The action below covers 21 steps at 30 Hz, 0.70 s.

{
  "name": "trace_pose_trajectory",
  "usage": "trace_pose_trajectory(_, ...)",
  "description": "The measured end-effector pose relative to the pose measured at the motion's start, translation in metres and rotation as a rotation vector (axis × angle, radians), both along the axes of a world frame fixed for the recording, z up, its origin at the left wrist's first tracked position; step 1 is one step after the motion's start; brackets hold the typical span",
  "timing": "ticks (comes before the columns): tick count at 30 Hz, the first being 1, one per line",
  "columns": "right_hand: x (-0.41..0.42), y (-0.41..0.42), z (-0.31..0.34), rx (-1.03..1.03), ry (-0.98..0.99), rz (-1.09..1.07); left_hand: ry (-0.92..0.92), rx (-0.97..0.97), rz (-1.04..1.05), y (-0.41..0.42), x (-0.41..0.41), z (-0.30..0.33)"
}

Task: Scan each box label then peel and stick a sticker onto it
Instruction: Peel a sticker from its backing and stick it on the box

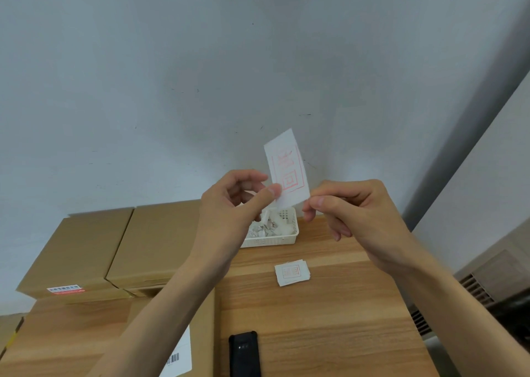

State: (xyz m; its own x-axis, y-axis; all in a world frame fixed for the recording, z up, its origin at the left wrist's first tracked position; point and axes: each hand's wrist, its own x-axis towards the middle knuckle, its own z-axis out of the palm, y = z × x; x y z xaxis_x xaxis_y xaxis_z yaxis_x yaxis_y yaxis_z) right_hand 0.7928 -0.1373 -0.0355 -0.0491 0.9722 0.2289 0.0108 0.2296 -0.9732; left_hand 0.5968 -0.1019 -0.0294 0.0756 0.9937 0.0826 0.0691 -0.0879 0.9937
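From my head camera, I hold one sticker sheet [287,168] up in front of the wall. It stands tall, its long side going up from my fingers. My left hand [229,204] pinches its bottom left edge. My right hand [352,207] pinches the bottom right corner, ready to peel, I think. One small sticker pile [292,272] lies on the table [329,319], below. I count three boxes; the near box [86,339] with the barcode label [179,353] sits under my left arm.
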Motion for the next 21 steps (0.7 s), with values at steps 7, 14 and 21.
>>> trace_pose_trajectory(7, -0.002, 0.0, -0.001, 0.012, -0.024, -0.006, 0.304, 0.408, -0.125, -0.014, 0.0, 0.003)
trace_pose_trajectory(14, -0.005, -0.002, -0.002, 0.06, -0.155, -0.007, 0.312, 0.392, -0.142, -0.016, -0.001, 0.004)
trace_pose_trajectory(21, -0.007, -0.003, -0.005, 0.092, -0.202, 0.026, 0.335, 0.347, -0.121, -0.018, -0.003, 0.005)
